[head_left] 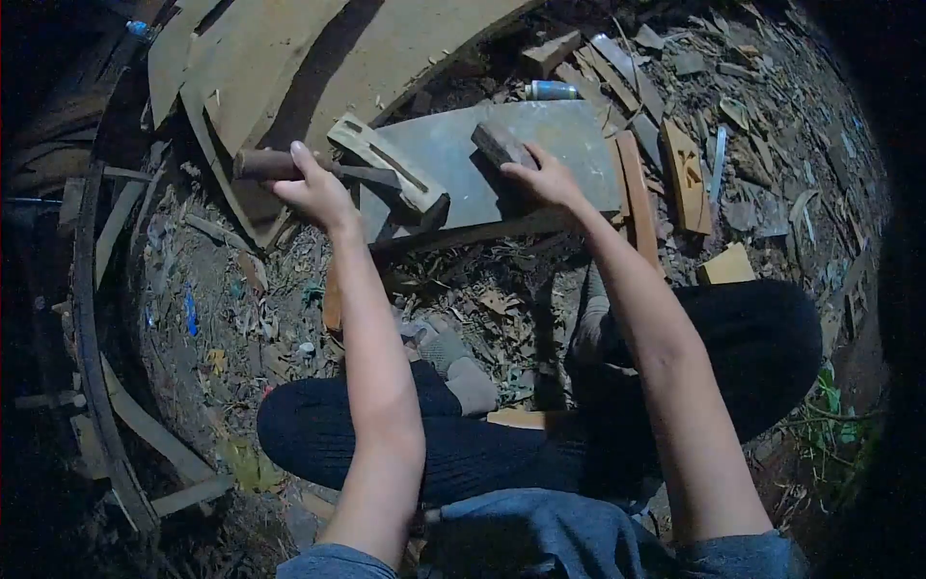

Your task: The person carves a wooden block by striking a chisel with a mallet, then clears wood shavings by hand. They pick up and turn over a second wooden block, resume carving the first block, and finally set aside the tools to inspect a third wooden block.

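1. Left hand (pixel 313 193) is clenched round the brown wooden-handled hammer (pixel 260 165). Its long axis lies nearly level, with the dark head pointing toward the right hand.
2. Right hand (pixel 545 180) grasps a small dark rectangular block (pixel 498 144) at its fingertips, resting on the flat grey slab (pixel 569 130).

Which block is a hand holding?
The dark block under the right hand, resting on the grey slab. The yellowish block near the knee and the pale block beyond the slab lie untouched on the ground.
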The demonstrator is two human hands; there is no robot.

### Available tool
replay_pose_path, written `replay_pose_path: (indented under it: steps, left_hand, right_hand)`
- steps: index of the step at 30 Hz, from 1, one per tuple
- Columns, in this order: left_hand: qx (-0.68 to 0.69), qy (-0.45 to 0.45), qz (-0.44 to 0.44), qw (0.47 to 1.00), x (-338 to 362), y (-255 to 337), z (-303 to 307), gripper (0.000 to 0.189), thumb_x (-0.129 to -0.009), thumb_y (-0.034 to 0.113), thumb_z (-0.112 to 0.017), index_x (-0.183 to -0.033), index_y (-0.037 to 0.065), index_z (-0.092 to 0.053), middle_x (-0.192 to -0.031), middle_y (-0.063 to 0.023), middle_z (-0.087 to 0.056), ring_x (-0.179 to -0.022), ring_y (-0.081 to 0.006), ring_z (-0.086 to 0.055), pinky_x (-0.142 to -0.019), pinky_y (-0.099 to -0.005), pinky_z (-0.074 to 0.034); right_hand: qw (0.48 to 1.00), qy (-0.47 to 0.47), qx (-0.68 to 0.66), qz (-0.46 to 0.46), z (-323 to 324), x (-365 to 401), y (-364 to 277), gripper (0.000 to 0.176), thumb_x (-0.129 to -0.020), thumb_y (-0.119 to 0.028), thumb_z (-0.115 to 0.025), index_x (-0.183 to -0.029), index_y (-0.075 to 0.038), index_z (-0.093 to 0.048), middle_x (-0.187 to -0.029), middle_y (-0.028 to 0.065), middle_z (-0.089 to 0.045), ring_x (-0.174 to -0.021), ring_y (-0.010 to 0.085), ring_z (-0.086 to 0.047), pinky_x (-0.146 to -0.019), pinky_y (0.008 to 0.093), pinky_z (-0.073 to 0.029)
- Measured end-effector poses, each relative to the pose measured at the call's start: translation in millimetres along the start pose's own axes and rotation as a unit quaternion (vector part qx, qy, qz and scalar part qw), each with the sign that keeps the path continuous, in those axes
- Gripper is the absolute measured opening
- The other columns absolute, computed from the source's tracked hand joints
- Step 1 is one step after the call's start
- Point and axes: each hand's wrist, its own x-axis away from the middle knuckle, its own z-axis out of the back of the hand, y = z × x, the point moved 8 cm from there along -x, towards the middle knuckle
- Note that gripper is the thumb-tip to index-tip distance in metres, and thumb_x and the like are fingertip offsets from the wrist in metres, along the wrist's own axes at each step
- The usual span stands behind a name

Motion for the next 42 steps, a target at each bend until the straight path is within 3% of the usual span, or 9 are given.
replay_pose_path:
  steps: [1, 5, 10, 12, 13, 28, 36, 38, 42]
  left_hand:
    - [-0.007, 0.025, -0.074, 0.997, 0, 14, 1, 0.048, -0.085, 0.023, -0.071, -0.118, -0.006, -0.052, -0.103, -0.0158, -0.063, -0.087, -0.0194, -0.062, -0.078, -0.0319, -0.049]
    - [-0.128, -0.066, -0.198, 0.969, 0, 52, -17, 0.037, -0.078, 0.028, -0.078, -0.088, -0.005, -0.065, -0.078, -0.0092, -0.068, -0.071, -0.0168, -0.064, -0.069, -0.0295, -0.051]
    - [-0.145, 0.009, -0.203, 0.968, 16, 61, -33, 0.035, -0.082, 0.024, -0.074, -0.091, -0.006, -0.059, -0.076, -0.0104, -0.066, -0.056, -0.0187, -0.063, -0.054, -0.031, -0.05]
    - [0.041, 0.025, -0.05, 0.998, 15, 41, -36, 0.034, -0.086, 0.027, -0.069, -0.088, -0.004, -0.056, -0.061, -0.0072, -0.059, -0.05, -0.0161, -0.058, -0.047, -0.0284, -0.047]
    - [0.065, 0.026, -0.022, 0.997, 7, 33, -39, 0.03, -0.087, 0.017, -0.065, -0.097, -0.004, -0.047, -0.064, -0.0071, -0.057, -0.04, -0.0136, -0.053, -0.036, -0.0258, -0.041]
    - [0.126, -0.069, -0.052, 0.988, 9, 32, -57, 0.016, -0.077, 0.007, -0.055, -0.065, 0.005, -0.045, -0.047, -0.0016, -0.046, -0.039, -0.0113, -0.048, -0.038, -0.0264, -0.041]
    - [0.13, -0.065, -0.047, 0.988, 14, 28, -57, 0.023, -0.079, 0.006, -0.055, -0.062, 0.007, -0.041, -0.046, -0.0015, -0.046, -0.036, -0.0112, -0.045, -0.038, -0.0271, -0.04]
    - [0.14, -0.146, -0.063, 0.977, 15, 31, -66, 0.022, -0.084, 0.011, -0.056, -0.069, 0.01, -0.04, -0.052, 0.0, -0.044, -0.039, -0.0101, -0.044, -0.037, -0.0253, -0.037]
    - [0.139, -0.126, -0.039, 0.981, 18, 31, -62, 0.023, -0.078, 0.008, -0.057, -0.061, 0.009, -0.041, -0.048, -0.0003, -0.047, -0.039, -0.0101, -0.047, -0.04, -0.0253, -0.039]
  right_hand:
    - [1.0, -0.003, -0.004, 0.001, 1, -1, 0, 0.084, -0.071, -0.065, -0.065, -0.136, -0.014, -0.048, -0.127, 0.0208, -0.056, -0.117, 0.0356, -0.055, -0.098, 0.0409, -0.043]
    - [0.999, 0.013, -0.014, 0.038, -4, -10, 4, 0.085, -0.07, -0.065, -0.065, -0.136, -0.013, -0.048, -0.128, 0.0213, -0.056, -0.117, 0.0351, -0.055, -0.098, 0.0408, -0.042]
    - [1.0, -0.011, 0.013, 0.015, 1, 3, -3, 0.087, -0.07, -0.065, -0.065, -0.139, -0.015, -0.045, -0.129, 0.0203, -0.055, -0.118, 0.0356, -0.054, -0.098, 0.0414, -0.042]
    - [1.0, -0.012, 0.008, 0.011, -1, 0, 1, 0.087, -0.07, -0.065, -0.065, -0.139, -0.015, -0.044, -0.129, 0.0203, -0.055, -0.118, 0.0356, -0.054, -0.098, 0.0415, -0.042]
    - [1.0, -0.013, 0.003, 0.008, -3, -2, 4, 0.088, -0.071, -0.065, -0.064, -0.139, -0.015, -0.044, -0.129, 0.0203, -0.055, -0.118, 0.0357, -0.054, -0.098, 0.0417, -0.043]
    - [1.0, 0.017, 0.018, 0.002, -1, -5, 6, 0.081, -0.071, -0.062, -0.066, -0.134, -0.013, -0.051, -0.125, 0.0204, -0.058, -0.115, 0.0351, -0.056, -0.096, 0.0399, -0.043]
    - [0.999, 0.02, 0.0, 0.026, 2, 1, -3, 0.081, -0.072, -0.06, -0.067, -0.134, -0.012, -0.05, -0.126, 0.0216, -0.057, -0.116, 0.0354, -0.055, -0.097, 0.04, -0.042]
    - [0.999, 0.018, -0.008, 0.027, 0, 1, -1, 0.081, -0.072, -0.06, -0.067, -0.135, -0.012, -0.05, -0.126, 0.0217, -0.057, -0.117, 0.0354, -0.055, -0.098, 0.04, -0.042]
    - [0.999, 0.011, 0.015, 0.027, -3, -6, 9, 0.083, -0.073, -0.059, -0.066, -0.134, -0.007, -0.048, -0.126, 0.0224, -0.057, -0.117, 0.0353, -0.054, -0.098, 0.0396, -0.041]
